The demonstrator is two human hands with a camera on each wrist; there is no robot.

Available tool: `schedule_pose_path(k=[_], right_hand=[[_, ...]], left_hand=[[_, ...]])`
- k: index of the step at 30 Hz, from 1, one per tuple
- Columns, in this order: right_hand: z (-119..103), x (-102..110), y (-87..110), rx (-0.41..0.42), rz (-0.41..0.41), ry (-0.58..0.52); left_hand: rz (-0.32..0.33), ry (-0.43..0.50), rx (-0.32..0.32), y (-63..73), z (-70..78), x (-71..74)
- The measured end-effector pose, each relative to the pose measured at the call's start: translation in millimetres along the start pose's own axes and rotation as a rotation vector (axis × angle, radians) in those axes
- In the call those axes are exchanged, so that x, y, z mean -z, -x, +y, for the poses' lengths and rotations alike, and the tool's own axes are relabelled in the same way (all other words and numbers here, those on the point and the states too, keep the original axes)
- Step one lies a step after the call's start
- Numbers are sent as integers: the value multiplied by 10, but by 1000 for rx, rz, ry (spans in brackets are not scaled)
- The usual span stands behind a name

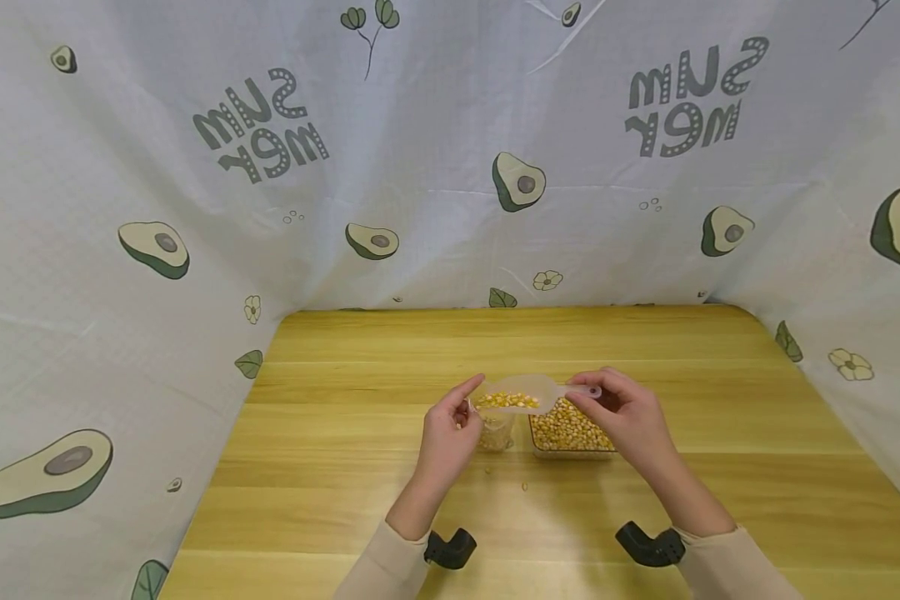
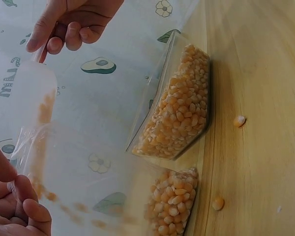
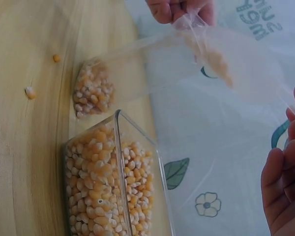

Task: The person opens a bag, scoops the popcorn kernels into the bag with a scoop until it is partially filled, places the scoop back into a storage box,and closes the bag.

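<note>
In the head view my right hand [image 1: 632, 417] pinches the handle of a translucent white scoop [image 1: 542, 390] holding corn kernels. My left hand [image 1: 450, 437] grips the top edge of a clear plastic bag [image 2: 101, 157], whose bottom rests on the table with kernels [image 2: 169, 204] in it. The scoop's front end tilts into the bag's mouth. In the left wrist view, blurred kernels [image 2: 71, 214] fall inside the bag. Just right of the bag stands a clear rectangular container [image 3: 119, 147] full of corn kernels [image 1: 567, 427], below my right hand.
Two loose kernels [image 2: 240, 121] lie on the wood-grain table [image 1: 360, 500] in front of the bag and container. A pale curtain [image 1: 435, 150] printed with avocados hangs behind the table and along its sides. A black wrist mount [image 1: 452, 550] sits at each sleeve.
</note>
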State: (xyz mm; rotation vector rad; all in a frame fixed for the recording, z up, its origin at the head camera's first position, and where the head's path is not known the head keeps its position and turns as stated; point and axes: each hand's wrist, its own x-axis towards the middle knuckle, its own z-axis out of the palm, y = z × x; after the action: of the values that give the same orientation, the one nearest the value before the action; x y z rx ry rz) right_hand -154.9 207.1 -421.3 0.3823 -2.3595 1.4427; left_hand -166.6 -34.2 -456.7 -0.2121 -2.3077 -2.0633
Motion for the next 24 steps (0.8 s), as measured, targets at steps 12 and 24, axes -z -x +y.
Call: schedule_pose_path(k=[12, 24], right_hand=[[24, -7, 4, -48, -5, -62], [2, -37, 27, -84, 29, -216]], left_hand=[[-8, 2, 14, -16, -22, -3], [4, -5, 23, 7, -8, -7]])
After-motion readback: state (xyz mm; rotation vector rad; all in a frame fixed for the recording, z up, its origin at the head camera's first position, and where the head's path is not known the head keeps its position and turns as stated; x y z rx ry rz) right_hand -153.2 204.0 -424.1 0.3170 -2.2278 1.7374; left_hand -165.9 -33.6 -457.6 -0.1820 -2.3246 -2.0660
